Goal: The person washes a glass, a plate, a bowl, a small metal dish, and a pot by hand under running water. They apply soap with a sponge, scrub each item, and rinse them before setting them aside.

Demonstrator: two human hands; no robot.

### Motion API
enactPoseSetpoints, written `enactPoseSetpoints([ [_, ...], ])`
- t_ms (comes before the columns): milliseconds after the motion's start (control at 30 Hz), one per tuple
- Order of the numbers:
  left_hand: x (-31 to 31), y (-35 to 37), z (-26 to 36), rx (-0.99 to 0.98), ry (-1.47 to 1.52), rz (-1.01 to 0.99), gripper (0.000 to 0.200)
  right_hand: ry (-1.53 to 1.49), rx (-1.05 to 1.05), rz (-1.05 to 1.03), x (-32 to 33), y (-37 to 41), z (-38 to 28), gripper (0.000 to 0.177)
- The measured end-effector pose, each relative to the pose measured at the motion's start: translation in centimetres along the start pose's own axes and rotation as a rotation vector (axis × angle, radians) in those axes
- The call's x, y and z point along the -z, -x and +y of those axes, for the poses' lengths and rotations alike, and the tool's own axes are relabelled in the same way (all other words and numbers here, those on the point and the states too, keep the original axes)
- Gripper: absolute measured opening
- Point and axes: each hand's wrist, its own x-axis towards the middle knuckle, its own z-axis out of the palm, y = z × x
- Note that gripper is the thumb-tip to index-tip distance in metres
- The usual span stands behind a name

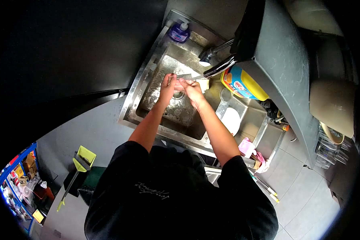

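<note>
Over the metal sink [134, 100], my left hand [169, 87] and my right hand [192, 91] meet with their fingers curled round a small, clear-looking object [178, 85]. What exactly it is cannot be made out. A pale yellowish block [204, 84] shows just beyond my right hand. The faucet [207, 58] reaches over the basin from the upper right. In the sink's upper corner stands a purple pump bottle [179, 33]. The drain shows partly below my hands.
A yellow and blue tub [241, 83] stands right of the basin, near a small strainer [225, 94] and a white plate [231, 121]. Pink cloths [247, 147] lie at the counter's edge. A grey panel [282, 52] juts out at the right. A green dustpan [84, 157] is at lower left.
</note>
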Motion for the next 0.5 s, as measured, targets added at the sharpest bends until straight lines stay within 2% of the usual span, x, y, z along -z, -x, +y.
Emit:
enactPoseSetpoints([
  [33, 1.0, 0.0, 1.1, -0.034, -0.049, -0.094, 0.033, 0.107, 0.088, -0.057, 0.5, 0.1, 0.4, 0.022],
  [100, 3.0, 1.3, 5.3, 0.080, -0.197, -0.370, 0.045, 0.327, 0.271, -0.168, 1.4, 0.2, 1.0, 0.019],
  [133, 3.7, 0.8, 5.0, 0.117, -0.235, -0.479, 0.054, 0.277, 0.301, -0.233, 1.2, 1.1, 0.3, 0.017],
  [233, 4.4, -1.8, 5.3, 0.126, -0.428, -0.807, 0.067, 0.763, 0.445, -0.173, 0.4, 3.7, -2.3, 0.012],
  [267, 4.2, -1.9, 5.2, 0.080, -0.479, -0.811, 0.068, 0.717, 0.390, -0.191, 0.2, 4.2, -2.5, 0.007],
  [367, 2.1, -2.1, 4.4, -0.061, -0.625, -0.822, 0.071, 0.282, 0.499, -0.094, 2.1, 1.9, 1.6, 0.009],
  [400, 1.7, -1.4, 4.6, -0.221, -0.681, -0.654, 0.068, 0.046, 0.467, 0.089, 2.0, 1.8, 1.9, 0.011],
  [433, 1.6, -1.1, 4.9, -0.239, -0.679, -0.627, 0.067, 0.137, 0.534, 0.229, 2.4, 1.6, 1.8, 0.015],
  [467, 1.4, -0.8, 5.2, -0.257, -0.677, -0.599, 0.067, 0.328, 0.457, 0.356, 2.7, 1.3, 1.8, 0.016],
  [500, 1.3, -0.3, 5.3, -0.267, -0.674, -0.572, 0.067, 0.390, 0.315, 0.290, 3.1, 1.3, 1.4, 0.018],
])
